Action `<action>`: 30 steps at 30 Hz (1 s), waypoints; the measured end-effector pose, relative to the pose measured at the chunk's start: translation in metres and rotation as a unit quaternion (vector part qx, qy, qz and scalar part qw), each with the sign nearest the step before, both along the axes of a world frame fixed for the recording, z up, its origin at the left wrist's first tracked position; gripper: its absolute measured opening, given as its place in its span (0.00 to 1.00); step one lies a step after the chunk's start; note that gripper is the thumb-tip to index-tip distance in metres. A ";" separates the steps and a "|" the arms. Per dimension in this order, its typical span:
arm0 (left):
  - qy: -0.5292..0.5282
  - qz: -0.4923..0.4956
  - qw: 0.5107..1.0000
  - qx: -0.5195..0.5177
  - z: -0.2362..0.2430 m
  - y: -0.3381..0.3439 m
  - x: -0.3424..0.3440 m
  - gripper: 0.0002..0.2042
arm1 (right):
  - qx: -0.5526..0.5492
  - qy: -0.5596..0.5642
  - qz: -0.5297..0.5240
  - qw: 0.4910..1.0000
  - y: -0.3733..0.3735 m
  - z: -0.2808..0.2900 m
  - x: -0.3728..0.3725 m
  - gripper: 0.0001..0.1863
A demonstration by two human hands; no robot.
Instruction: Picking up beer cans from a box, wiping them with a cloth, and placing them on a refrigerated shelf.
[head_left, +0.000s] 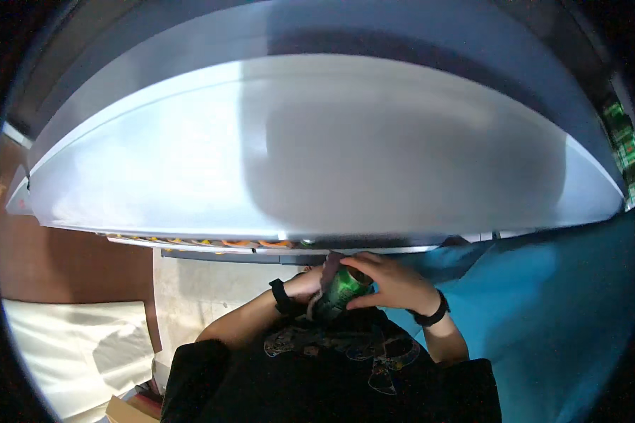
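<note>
Green can (342, 289) gripped in both hands: left hand (307, 285) closed with cloth (327, 271) against it, right hand (391, 282) clasping top. Wiping underway, can not yet put down; white panel (317, 148) looms above.

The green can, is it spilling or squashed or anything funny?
Nothing stands out. The green can lies tilted between the left hand and right hand, close to the chest, with a cloth against it. No spill or dent shows, though the hands hide much of it.

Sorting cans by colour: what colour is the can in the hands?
Green, a shiny metallic can, held by both hands; head view.
</note>
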State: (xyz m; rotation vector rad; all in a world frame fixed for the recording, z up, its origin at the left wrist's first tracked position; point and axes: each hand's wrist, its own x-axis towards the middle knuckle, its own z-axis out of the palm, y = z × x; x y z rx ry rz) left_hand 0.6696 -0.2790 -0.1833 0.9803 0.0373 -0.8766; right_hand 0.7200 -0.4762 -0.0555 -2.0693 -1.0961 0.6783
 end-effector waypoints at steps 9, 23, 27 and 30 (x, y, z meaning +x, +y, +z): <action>-0.114 0.194 0.973 0.059 -0.049 0.024 -0.011 0.14 | -0.077 0.062 -0.025 0.995 0.016 -0.022 0.023 0.31; -0.158 0.330 0.926 0.093 -0.050 -0.017 0.001 0.12 | -0.106 -0.140 -0.076 0.982 -0.005 -0.057 0.065 0.32; -0.145 0.466 0.867 0.100 0.042 -0.024 -0.013 0.09 | 0.020 -0.024 -0.019 0.999 -0.008 -0.049 0.095 0.36; 0.061 0.574 0.797 -0.180 0.023 -0.039 -0.034 0.10 | 0.025 -0.035 0.047 0.998 -0.009 -0.064 0.107 0.35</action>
